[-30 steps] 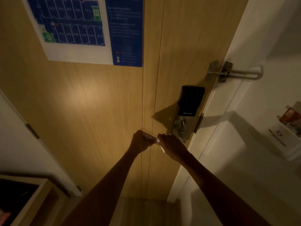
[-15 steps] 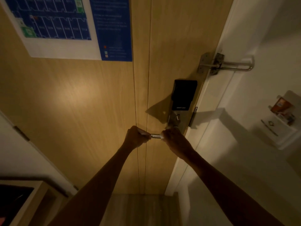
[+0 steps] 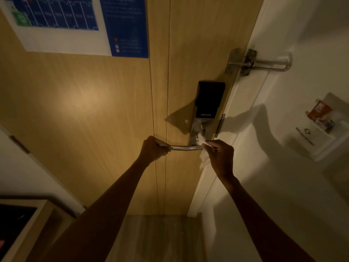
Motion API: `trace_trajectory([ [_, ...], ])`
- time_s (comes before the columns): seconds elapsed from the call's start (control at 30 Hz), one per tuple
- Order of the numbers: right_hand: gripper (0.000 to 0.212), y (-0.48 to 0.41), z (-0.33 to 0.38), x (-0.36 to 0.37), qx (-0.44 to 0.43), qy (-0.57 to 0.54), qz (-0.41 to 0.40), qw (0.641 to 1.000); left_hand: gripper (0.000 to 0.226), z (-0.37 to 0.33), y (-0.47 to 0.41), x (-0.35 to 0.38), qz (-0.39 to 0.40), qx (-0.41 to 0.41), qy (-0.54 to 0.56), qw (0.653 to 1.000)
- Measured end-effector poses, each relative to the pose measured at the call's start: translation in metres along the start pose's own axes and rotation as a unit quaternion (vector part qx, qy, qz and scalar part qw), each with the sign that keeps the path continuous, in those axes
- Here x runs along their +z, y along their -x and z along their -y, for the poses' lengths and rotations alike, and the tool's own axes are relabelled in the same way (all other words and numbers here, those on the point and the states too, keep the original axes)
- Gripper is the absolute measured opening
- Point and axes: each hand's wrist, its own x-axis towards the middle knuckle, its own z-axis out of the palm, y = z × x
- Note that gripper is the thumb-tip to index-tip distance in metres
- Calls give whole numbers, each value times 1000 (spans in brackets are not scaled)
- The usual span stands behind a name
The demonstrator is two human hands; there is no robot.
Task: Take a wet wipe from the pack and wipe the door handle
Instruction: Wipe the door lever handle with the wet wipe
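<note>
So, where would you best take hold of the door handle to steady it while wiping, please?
Grip the door handle at its free left end, from below, as the left hand does. The horizontal bar leaves its middle and lock-side end open to the right hand's wet wipe.

two forearms in view, both bare from the lower frame edge to the wrist; no sleeve, cuff, watch, bracelet or glove shows on either. left hand (image 3: 154,150) and right hand (image 3: 220,157) bare; rings cannot be told in the dim light.
</note>
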Motion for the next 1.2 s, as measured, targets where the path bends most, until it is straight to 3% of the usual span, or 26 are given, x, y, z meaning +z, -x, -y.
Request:
trace_trajectory([
  [0.1,24,2,4,-9,144,-96,-16,985,10,-3,2,0,0,4,-2,1000],
  [0.2,25,4,5,-12,184,-130,42,974,12,-6,2,-1,4,6,-7,1000],
  [0.37,24,3,12,-2,7,-6,38,999,11,-9,3,-3,5,27,-33,999],
  [0.47,27,7,8,4,-44,94,79,991,9,-12,4,-4,3,59,-55,997],
  [0.57,37,14,0,6,-90,103,117,984,10,-13,4,-3,-3,60,-74,995],
  [0.73,61,4,-5,1,-11,15,115,993,11,-14,4,-3,0,60,-88,994],
  [0.93,29,-7,-14,10,-52,26,132,990,10,-14,0,-4,11,51,-93,994],
  [1.2,26,-4,0,35,-99,66,132,984,6,-14,-10,-6,43,30,-97,994],
])
